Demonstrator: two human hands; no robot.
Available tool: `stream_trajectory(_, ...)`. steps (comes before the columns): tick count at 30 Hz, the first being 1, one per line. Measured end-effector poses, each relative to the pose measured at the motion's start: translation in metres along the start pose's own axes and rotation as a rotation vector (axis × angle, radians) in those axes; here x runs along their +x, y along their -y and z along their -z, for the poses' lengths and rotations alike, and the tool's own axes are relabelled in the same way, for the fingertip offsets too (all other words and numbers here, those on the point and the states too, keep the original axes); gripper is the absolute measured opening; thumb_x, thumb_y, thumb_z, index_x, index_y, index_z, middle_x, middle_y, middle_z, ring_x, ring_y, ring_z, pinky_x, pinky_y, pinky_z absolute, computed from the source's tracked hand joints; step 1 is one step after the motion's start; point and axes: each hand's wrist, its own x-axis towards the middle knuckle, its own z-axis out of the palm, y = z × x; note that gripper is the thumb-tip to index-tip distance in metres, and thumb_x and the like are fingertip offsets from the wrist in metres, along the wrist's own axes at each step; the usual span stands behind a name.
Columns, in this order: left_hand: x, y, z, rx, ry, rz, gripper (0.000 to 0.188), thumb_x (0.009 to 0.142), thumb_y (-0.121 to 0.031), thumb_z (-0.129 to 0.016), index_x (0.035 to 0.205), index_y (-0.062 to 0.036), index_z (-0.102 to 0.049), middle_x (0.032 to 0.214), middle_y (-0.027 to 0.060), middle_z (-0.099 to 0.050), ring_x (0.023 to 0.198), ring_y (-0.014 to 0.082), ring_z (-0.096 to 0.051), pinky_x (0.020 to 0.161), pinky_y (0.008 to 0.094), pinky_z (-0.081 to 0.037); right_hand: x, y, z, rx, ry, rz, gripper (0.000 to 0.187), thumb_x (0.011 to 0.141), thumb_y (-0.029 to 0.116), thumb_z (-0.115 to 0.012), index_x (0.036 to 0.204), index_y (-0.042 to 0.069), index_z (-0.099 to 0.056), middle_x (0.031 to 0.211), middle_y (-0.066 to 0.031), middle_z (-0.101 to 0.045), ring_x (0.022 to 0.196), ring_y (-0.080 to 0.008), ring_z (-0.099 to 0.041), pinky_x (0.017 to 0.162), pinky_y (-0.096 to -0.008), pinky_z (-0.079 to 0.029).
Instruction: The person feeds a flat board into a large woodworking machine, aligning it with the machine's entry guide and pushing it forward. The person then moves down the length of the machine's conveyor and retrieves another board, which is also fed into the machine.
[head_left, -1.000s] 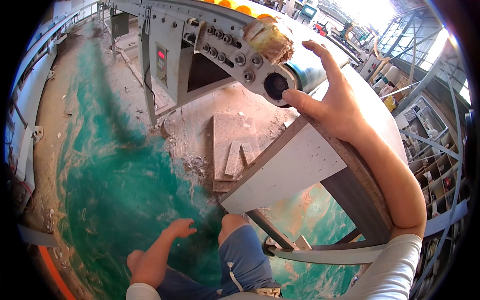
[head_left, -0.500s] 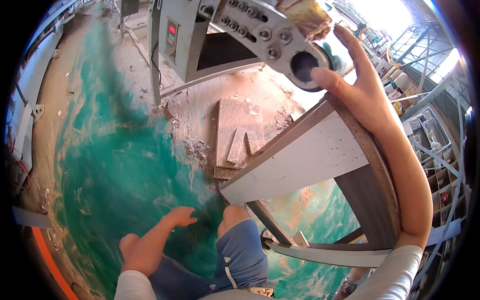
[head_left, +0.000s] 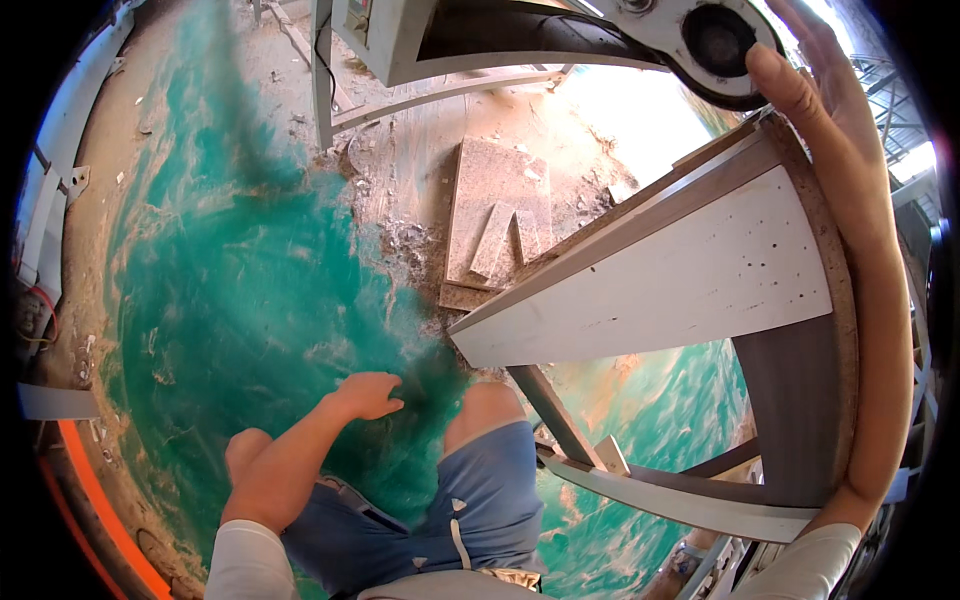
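My right hand (head_left: 835, 120) reaches up at the upper right, fingers stretched along the rim of a round, dark-centred end (head_left: 718, 42) of a grey machine arm. The thumb lies by that round end; nothing shows in the palm, and the fingertips are cut off at the top. Below the hand stands a white-panelled stand (head_left: 660, 270) with brown edges and an open lower frame; my right forearm runs along its curved right edge. My left hand (head_left: 368, 395) hangs near my knees over the green floor, fingers loosely bent and partly apart, with nothing visible in it.
Dusty boards (head_left: 497, 200) with short offcuts lie on the floor beyond the stand. A grey machine cabinet (head_left: 370, 40) on legs stands at the top. A long pale rail (head_left: 75, 150) runs down the left, with an orange bar (head_left: 105, 500) below it.
The view has shifted, so the machine arm and stand sit higher and farther right. The brown-wrapped piece on the arm has left the view. My right hand stays by the round end.
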Motion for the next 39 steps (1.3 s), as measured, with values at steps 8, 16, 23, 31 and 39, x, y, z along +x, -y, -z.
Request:
stream_trajectory(8, -0.004, -0.002, -0.002, -0.028, -0.064, -0.014, 0.051, 0.091, -0.041, -0.064, 0.130, -0.0084, -0.059, 0.124, 0.0170, -0.065, 0.115, 0.0370, -0.061, 0.093, 0.0486, -0.051, -0.015, -0.021, 0.015, -0.470, -0.166, 0.026, 0.089, 0.086, 0.046, -0.075, 0.148, -0.003, -0.034, 0.138, -0.0197, -0.053, 0.124, -0.0269, -0.054, 0.104, -0.0396, -0.045)
stream_trajectory(16, -0.005, -0.003, 0.000, -0.019, -0.054, 0.019, 0.051, 0.092, -0.041, -0.064, 0.131, -0.0087, -0.059, 0.125, 0.0172, -0.064, 0.116, 0.0372, -0.060, 0.094, 0.0488, -0.051, -0.028, -0.047, 0.046, -0.921, -0.297, -0.004, 0.090, 0.085, 0.050, -0.073, 0.149, -0.001, -0.035, 0.140, -0.0207, -0.051, 0.127, -0.0297, -0.052, 0.106, -0.0427, -0.043)
stream_trajectory(23, -0.018, -0.020, 0.013, 0.020, -0.043, 0.022, 0.049, 0.091, -0.040, -0.064, 0.129, -0.0082, -0.059, 0.122, 0.0157, -0.065, 0.114, 0.0365, -0.061, 0.094, 0.0485, -0.050, -0.033, -0.055, 0.051, -1.045, -0.306, -0.026, 0.091, 0.084, 0.054, -0.071, 0.150, 0.002, -0.035, 0.143, -0.0215, -0.049, 0.130, -0.0322, -0.050, 0.108, -0.0454, -0.042)
stream_trajectory(31, -0.010, -0.043, 0.015, 0.052, 0.029, -0.065, 0.055, 0.093, -0.042, -0.062, 0.136, -0.0083, -0.056, 0.127, 0.0169, -0.063, 0.115, 0.0377, -0.061, 0.095, 0.0491, -0.050, -0.035, -0.057, 0.061, -1.123, -0.319, -0.040, 0.093, 0.084, 0.059, -0.069, 0.151, 0.004, -0.035, 0.145, -0.0225, -0.046, 0.133, -0.0351, -0.047, 0.110, -0.0485, -0.040)
stream_trajectory(39, 0.005, -0.062, 0.019, 0.075, 0.028, -0.141, 0.054, 0.091, -0.042, -0.063, 0.133, -0.0084, -0.059, 0.125, 0.0145, -0.064, 0.114, 0.0352, -0.062, 0.095, 0.0478, -0.049, -0.031, -0.057, 0.062, -1.160, -0.322, -0.048, 0.094, 0.083, 0.063, -0.067, 0.152, 0.007, -0.036, 0.148, -0.0234, -0.044, 0.136, -0.0379, -0.045, 0.112, -0.0515, -0.038)
